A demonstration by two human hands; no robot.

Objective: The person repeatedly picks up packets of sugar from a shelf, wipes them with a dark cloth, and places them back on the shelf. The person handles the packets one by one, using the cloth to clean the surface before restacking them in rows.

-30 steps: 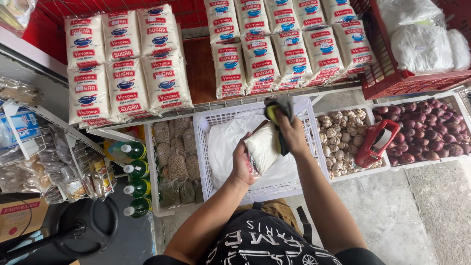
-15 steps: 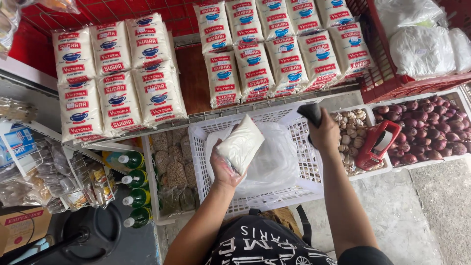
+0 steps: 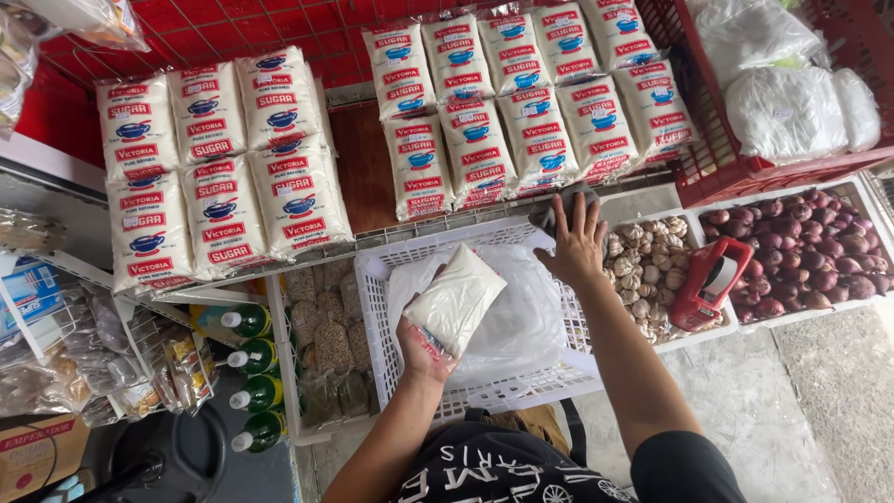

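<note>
- Left hand (image 3: 424,346) is closed around the lower end of a small clear plastic bag packed with white granules (image 3: 455,300), thumb and fingers wrapped on it, holding it tilted with its upper end pointing up and to the right.
- That bag hangs above a white slotted plastic crate (image 3: 374,321), clear of the big clear bag of white granules (image 3: 521,326) that lies inside the crate.
- Right hand (image 3: 577,244) is spread flat, fingers apart and pointing up, pressed down on a dark grey object (image 3: 551,216) at the crate's top right corner; what the object is cannot be made out, as the palm covers most of it.
- Just right of that hand, a white tray of pale garlic bulbs (image 3: 652,250) sits beside the crate, with a red handheld tool with a white window (image 3: 710,281) lying across its right edge.
- Further right, a white tray of purple-red shallots (image 3: 808,250) touches the garlic tray.
- Above the crate, two groups of white paper packets with red and blue printing (image 3: 507,112) lie in rows on a red wire shelf (image 3: 279,33), the other group well to the left.
- At upper right, a red plastic basket (image 3: 717,182) holds knotted white plastic bags (image 3: 782,107).
- Left of the crate, green bottles with white caps (image 3: 253,359) stand in a column beside clear bags of brown goods (image 3: 326,345).
</note>
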